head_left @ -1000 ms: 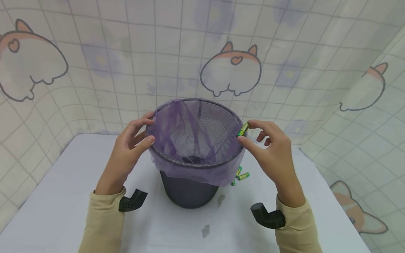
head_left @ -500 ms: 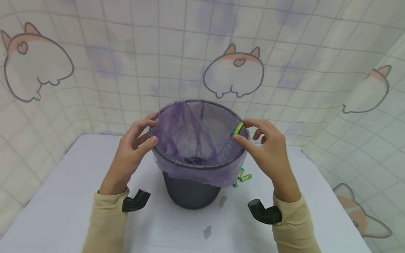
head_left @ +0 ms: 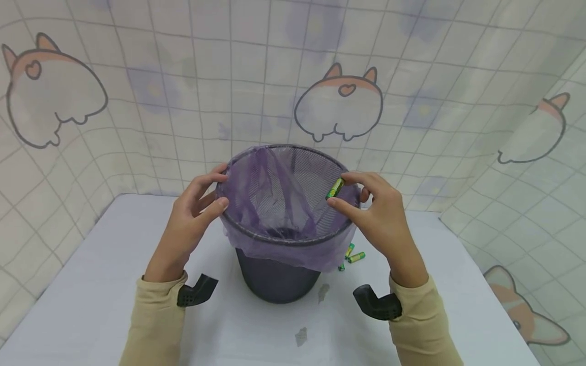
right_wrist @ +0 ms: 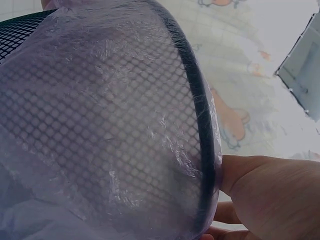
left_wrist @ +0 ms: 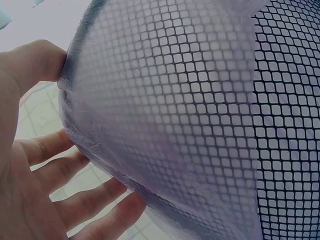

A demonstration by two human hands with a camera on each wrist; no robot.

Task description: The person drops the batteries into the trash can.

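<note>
A dark mesh wastebasket [head_left: 278, 282] stands on the white table, lined with a thin purple bag [head_left: 293, 254] folded over its rim. At the left side of the rim my left hand [head_left: 194, 203] rests with spread fingers; its thumb and fingertips touch the lined edge, as the left wrist view shows. My right hand [head_left: 377, 208] pinches a green-and-yellow battery [head_left: 335, 188] between thumb and fingertips. In the head view that battery appears over the right part of the basket's opening. From the right wrist view, the battery is hidden. Several similar batteries [head_left: 356, 257] lie on the table beside the basket's right side.
The white table [head_left: 247, 335] has two grey worn patches. Close behind it hangs a gridded curtain [head_left: 256, 76] printed with cartoon corgis, which also runs along the left and right sides. A black camera mount [head_left: 377, 303] sits on each wrist.
My right hand has moved left with the pinched battery, from the right rim to over the opening. The left hand stays on the rim. The head view has shifted slightly.
</note>
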